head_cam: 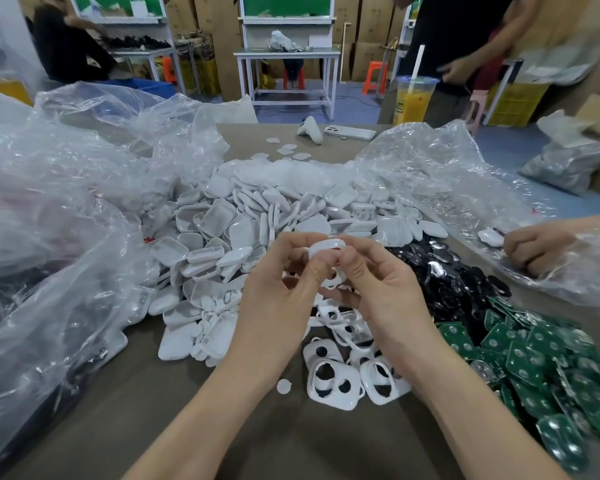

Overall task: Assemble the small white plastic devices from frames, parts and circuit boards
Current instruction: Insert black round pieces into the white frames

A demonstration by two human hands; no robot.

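Note:
Both my hands meet above the table's middle and hold one small white plastic frame (328,244) between them. My left hand (284,282) pinches its left side with thumb and fingers. My right hand (378,282) grips its right side, with a spot of red showing at the fingertips. Under my hands lie white frames with round holes (333,379). A big heap of white shell covers (257,220) spreads behind them. Black parts with shiny discs (465,275) lie to the right, and green circuit boards (548,355) fill the near right.
Crumpled clear plastic bags (66,202) cover the left side, and another bag (447,168) lies at the right. Another person's hand (534,247) holds a white device at the right edge. A drink cup with a straw (413,98), a phone (350,132) and a white controller stand at the far edge.

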